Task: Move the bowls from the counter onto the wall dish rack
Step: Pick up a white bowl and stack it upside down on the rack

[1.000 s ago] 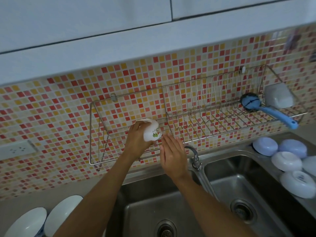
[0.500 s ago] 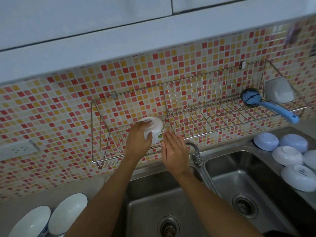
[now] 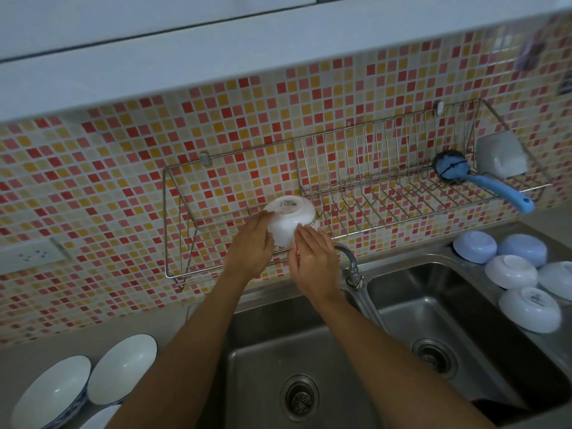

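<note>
Both hands are working on one small white ceramic bowl with a printed floral band (image 3: 291, 221), which is turned upside down with its foot ring facing up and toward the camera, at the left section of the stainless wire wall dish rack (image 3: 340, 193). The left hand (image 3: 252, 246) is gripping the bowl, fingers wrapped around its left wall. The right hand (image 3: 314, 255) is lying with flat, extended fingers against the bowl's right side, steadying rather than clasping it. Whether the rim is already resting on the rack wires is hidden behind the hands.

To do this step well, the person should be lowering the bowl until the rim is sitting evenly on the wires just beyond the left grip, mouth down so it drains, and loosening the fingers only once it is no longer rocking. The flat right hand is well placed to stop a roll toward the slotted plate section to the right of the grips. A wet glaze would likely be slippery, so a slow release seems wise.

Far right of both grips, a blue-handled dish brush (image 3: 483, 182) is lying in the rack. More upturned pale blue and white bowls (image 3: 510, 270) are waiting on the grey worktop (image 3: 554, 221) to the right, and white blue-rimmed bowls (image 3: 123, 370) below left.
</note>
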Tool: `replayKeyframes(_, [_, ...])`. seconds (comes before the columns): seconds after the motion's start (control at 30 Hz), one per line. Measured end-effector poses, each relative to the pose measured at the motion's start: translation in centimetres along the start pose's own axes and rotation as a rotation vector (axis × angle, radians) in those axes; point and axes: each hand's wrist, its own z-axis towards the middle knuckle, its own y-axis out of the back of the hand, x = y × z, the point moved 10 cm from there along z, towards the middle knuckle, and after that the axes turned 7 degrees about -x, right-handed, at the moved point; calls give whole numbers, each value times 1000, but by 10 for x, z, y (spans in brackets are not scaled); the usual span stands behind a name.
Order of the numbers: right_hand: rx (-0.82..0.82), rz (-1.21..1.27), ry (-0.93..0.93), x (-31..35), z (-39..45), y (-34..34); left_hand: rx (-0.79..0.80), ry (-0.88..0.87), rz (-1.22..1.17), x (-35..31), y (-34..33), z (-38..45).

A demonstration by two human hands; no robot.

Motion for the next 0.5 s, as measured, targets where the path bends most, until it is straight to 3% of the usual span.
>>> replayKeyframes(0.33, [6,28,-14,-1,-2,0,121,50,133,9,-11,-1])
replayKeyframes(0.5, [33,33,-11,-1,-2,1,147,-118,192,-6,-12,-7])
